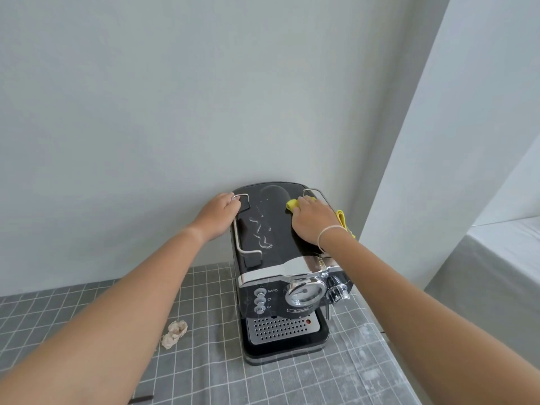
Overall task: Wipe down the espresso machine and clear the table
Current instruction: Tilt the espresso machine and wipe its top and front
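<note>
The glossy black espresso machine with chrome trim (280, 258) stands at centre frame, low, on the counter covered in grey grid-pattern cloth (87, 305), backed against the wall. The right hand (311, 222) presses a folded yellow cleaning cloth (292, 204) flat onto the right side of the machine's top, fingers closed over it. The left hand (220, 213) grips the chrome wire rail (241, 197) at the top's left edge, steadying the machine. Wiping looks only partly done: a trail of water droplets (261, 233) sits unwiped on the left half of the top. Clearing is not yet begun, since a crumpled beige paper wad (175, 333) lies lower left of the machine.
</note>
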